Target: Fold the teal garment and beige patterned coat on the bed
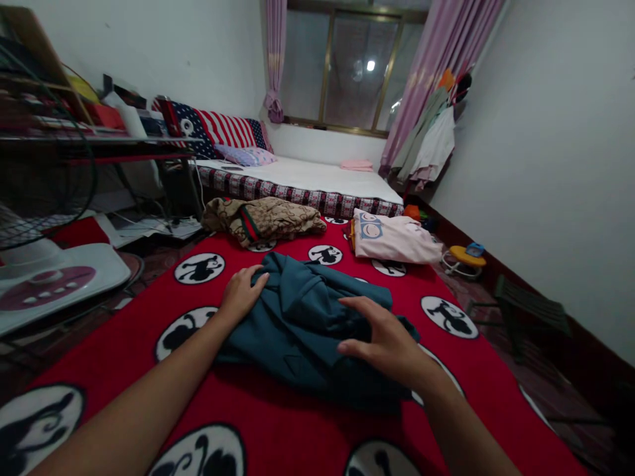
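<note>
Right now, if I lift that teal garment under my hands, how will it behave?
The teal garment looks soft and floppy: it lies bunched in folds, so it would probably sag and unfold when lifted. Pushed, it seems likelier to wrinkle than slide, since it rests on the fuzzy-looking red blanket. Both the left hand and right hand rest on it.

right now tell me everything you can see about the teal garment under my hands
The teal garment is a dark blue-green piece of soft, fairly thick-looking cloth, bunched and partly folded with deep creases, so its exact type cannot be told. It lies flat on the red blanket with round black-and-white prints, in front of a brown patterned garment and a pink one. The left hand rests on its left edge; the right hand lies flat on its right side.
</note>
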`<action>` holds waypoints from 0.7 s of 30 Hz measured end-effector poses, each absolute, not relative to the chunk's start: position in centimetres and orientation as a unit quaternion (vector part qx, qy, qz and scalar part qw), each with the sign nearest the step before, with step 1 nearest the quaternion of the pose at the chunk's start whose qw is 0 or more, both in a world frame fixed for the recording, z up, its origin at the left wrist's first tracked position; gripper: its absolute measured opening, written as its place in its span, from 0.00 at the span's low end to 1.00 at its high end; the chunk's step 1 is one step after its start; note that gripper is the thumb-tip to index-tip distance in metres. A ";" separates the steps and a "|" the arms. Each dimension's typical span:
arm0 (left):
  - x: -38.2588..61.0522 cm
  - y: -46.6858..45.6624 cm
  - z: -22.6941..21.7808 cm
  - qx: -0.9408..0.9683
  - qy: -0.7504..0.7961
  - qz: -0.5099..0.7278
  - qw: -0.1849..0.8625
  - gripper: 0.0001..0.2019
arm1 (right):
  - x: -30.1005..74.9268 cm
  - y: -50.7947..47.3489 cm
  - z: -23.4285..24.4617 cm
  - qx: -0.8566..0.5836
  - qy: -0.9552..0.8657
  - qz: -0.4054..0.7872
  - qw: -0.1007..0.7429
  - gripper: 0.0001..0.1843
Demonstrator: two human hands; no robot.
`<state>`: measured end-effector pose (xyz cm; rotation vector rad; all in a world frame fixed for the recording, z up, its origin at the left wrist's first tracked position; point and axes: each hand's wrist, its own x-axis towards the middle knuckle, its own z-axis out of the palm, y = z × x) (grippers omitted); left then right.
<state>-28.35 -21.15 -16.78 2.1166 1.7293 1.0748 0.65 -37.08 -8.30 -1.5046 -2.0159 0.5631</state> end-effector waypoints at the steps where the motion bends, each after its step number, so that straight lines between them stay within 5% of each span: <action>1: -28.1 -21.3 -17.0 0.719 0.582 0.367 0.101 0.23 | -0.8 -36.9 -8.6 -0.555 -0.772 0.177 0.255 0.37; 3: -27.8 -21.7 -17.0 0.721 0.573 0.376 0.102 0.24 | -3.1 -36.2 -9.2 -0.565 -0.790 0.110 0.211 0.33; 7: -27.8 -22.5 -16.5 0.714 0.559 0.405 0.114 0.27 | -3.8 -33.4 -9.1 -0.592 -0.778 0.052 0.204 0.09; 12: -27.8 -22.9 -15.9 0.682 0.554 0.461 0.125 0.27 | 2.7 -28.9 -8.7 -0.681 -0.571 0.085 0.451 0.20; 16: -27.9 -22.4 -16.0 0.626 0.579 0.501 0.151 0.24 | 5.9 -27.2 -10.1 -0.747 -0.522 -0.022 0.411 0.27; 21: -28.3 -22.0 -16.1 0.587 0.615 0.493 0.186 0.20 | 3.1 -28.3 -12.6 -0.635 -0.682 -0.082 0.354 0.28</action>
